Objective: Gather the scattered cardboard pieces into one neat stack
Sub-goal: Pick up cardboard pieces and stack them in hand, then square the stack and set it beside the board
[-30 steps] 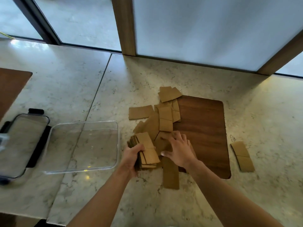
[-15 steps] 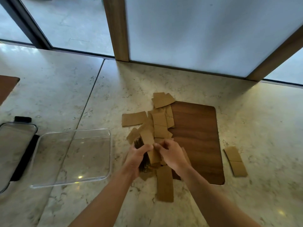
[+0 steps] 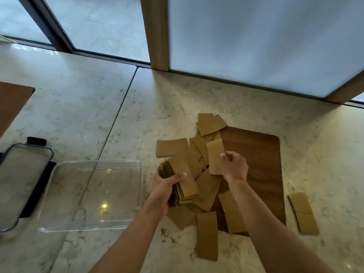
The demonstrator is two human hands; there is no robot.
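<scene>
Centre frame, the left hand [image 3: 164, 187] grips a thick stack [image 3: 180, 180] of flat brown cardboard rectangles; the right hand [image 3: 233, 166] pinches one loose piece [image 3: 214, 154]. More pieces [image 3: 207, 234] litter the veined marble counter [image 3: 78, 115] and dark wooden board [image 3: 260, 164]

My two forearms enter from the lower edge, both bare to the frame's edge, with no sleeve showing. My left hand [image 3: 164, 186] and right hand [image 3: 233, 167] are ungloved, carrying no ring, watch, or band.
</scene>
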